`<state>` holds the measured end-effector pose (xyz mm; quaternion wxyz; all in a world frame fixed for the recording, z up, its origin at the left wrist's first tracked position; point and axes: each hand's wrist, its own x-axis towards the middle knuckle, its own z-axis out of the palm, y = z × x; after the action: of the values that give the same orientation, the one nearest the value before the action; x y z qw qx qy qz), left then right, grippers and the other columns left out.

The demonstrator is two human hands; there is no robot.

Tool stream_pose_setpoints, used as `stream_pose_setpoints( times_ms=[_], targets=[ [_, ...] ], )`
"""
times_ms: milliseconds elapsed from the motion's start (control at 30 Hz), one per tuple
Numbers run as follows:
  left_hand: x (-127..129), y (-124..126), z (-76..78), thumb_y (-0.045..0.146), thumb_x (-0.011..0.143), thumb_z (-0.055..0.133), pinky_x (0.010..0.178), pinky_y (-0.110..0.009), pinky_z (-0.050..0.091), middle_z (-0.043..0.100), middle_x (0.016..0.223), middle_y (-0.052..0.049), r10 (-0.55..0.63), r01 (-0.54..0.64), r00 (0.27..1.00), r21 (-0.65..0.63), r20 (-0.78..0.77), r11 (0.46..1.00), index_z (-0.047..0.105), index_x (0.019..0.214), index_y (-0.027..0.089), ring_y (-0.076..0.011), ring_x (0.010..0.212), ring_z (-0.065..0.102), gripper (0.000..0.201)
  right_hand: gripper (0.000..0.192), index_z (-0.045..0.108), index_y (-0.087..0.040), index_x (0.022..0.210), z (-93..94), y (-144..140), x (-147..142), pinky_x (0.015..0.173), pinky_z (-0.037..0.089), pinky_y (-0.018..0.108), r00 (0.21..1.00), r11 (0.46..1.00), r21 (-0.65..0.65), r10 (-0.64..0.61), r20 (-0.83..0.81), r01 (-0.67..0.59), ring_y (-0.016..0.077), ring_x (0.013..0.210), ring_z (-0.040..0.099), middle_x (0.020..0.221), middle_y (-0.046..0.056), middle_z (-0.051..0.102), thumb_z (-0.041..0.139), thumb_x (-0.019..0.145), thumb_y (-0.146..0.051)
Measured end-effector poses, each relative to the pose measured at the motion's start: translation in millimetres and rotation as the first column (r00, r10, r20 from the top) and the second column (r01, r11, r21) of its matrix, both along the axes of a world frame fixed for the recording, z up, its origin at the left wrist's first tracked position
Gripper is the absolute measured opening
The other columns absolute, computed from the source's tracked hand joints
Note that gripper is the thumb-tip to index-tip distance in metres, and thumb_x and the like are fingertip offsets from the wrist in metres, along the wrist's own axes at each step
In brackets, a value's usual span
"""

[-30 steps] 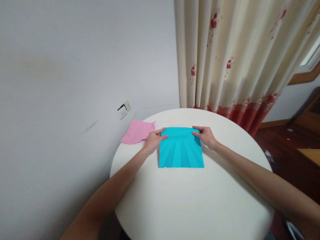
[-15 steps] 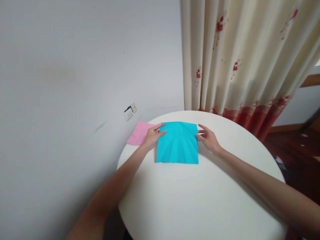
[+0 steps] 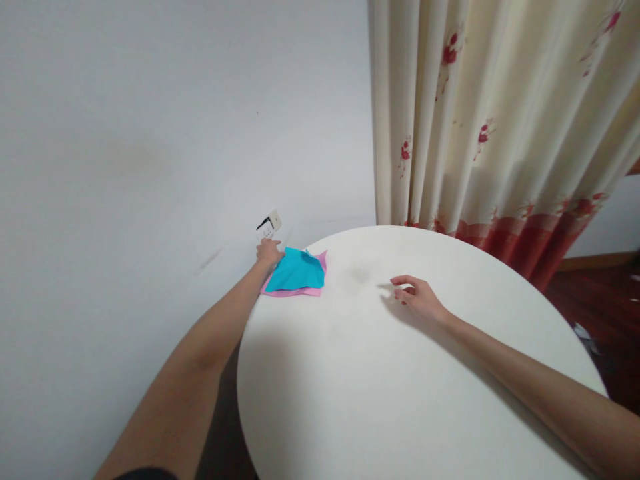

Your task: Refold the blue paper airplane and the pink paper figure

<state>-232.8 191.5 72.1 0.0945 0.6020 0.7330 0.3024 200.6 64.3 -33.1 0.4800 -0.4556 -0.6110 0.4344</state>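
Observation:
My left hand is at the table's far left edge, close to the wall, pinching the upper left corner of a bright blue sheet. Whether the sheet is paper or thin cloth I cannot tell. It lies slanted over a pink sheet, whose edges show below and to the right. The blue sheet's far right corner is bent up. My right hand hovers low over the white table, fingers curved and apart, holding nothing; its shadow falls beside it.
The round white table fills the lower middle. A pale wall runs along its left, with a socket just behind my left hand. A cream and red flowered curtain hangs behind the table.
My left hand has carried the blue sheet left from the table's middle onto the pink sheet. My right hand has come away from the blue sheet's right edge. The view has shifted slightly.

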Motion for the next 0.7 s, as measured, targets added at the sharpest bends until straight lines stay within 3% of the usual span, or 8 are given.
stream_pose_setpoints(
  times_ms=[67,167,300,433,600,700],
  targets=[
    [17,5,-20.4,0.018,0.083,0.068,0.113,-0.044,0.037,0.054,0.141,-0.018,-0.048,0.046,0.993,-0.024,-0.111,0.999,0.067,0.123,0.012,-0.0345,0.135,0.046,0.040,0.034,0.068,-0.016,0.104,-0.7,-1,-2,0.051,0.039,0.025,1.000,0.999,-0.033,-0.006,0.017,0.006,0.0142,0.057,0.055,0.070,0.004,0.069,0.065,0.073,-0.032],
    [45,7,-56.8,0.026,0.088,0.061,0.115,-0.041,0.035,0.060,0.136,-0.013,-0.173,0.148,0.961,-0.127,-0.215,0.981,0.072,0.117,0.017,-0.0304,0.132,0.050,0.032,0.035,0.069,-0.014,0.101,0.5,-5,-6,0.049,0.034,0.025,0.999,0.998,-0.049,-0.029,0.044,0.031,0.0136,0.053,0.050,0.063,0.002,0.066,0.063,0.072,-0.034],
    [63,3,-87.3,0.055,0.096,0.041,0.115,-0.068,0.015,0.035,0.159,-0.008,-0.214,0.157,0.929,-0.200,-0.301,0.967,0.048,0.146,0.035,-0.0400,0.148,0.024,0.054,0.033,0.071,-0.014,0.099,0.6,-7,-7,0.052,0.038,0.026,0.994,0.999,-0.011,-0.032,0.109,0.034,0.0148,0.056,0.054,0.067,0.003,0.067,0.061,0.074,-0.032],
    [64,3,-89.8,0.077,0.090,0.025,0.108,-0.079,0.002,0.016,0.166,-0.001,-0.262,0.124,0.884,-0.346,-0.387,0.930,0.027,0.153,0.047,-0.0477,0.149,0.004,0.070,0.027,0.072,-0.015,0.097,-4.8,-2,-6,0.057,0.043,0.027,0.986,0.998,0.055,-0.034,0.165,0.025,0.0163,0.062,0.059,0.074,0.005,0.069,0.058,0.078,-0.029],
    [68,5,-82.2,0.077,0.089,0.018,0.108,-0.079,0.007,0.015,0.166,-0.002,-0.223,0.073,0.883,-0.349,-0.414,0.934,0.024,0.155,0.042,-0.0469,0.149,0.007,0.075,0.020,0.071,-0.018,0.092,-9.3,3,0,0.074,0.049,0.029,0.950,0.972,0.233,-0.108,0.294,0.039,0.0171,0.080,0.063,0.095,0.008,0.070,0.054,0.082,-0.018],
    [78,2,-69.2,0.073,0.091,0.021,0.108,-0.079,0.013,0.022,0.164,-0.005,-0.221,0.077,0.881,-0.334,-0.419,0.939,0.029,0.155,0.036,-0.0454,0.149,0.014,0.074,0.023,0.071,-0.017,0.095,-7.4,6,8,0.084,0.048,0.030,0.898,0.951,0.308,-0.161,0.410,0.030,0.0184,0.090,0.063,0.102,0.009,0.068,0.053,0.082,-0.012]
  ],
)
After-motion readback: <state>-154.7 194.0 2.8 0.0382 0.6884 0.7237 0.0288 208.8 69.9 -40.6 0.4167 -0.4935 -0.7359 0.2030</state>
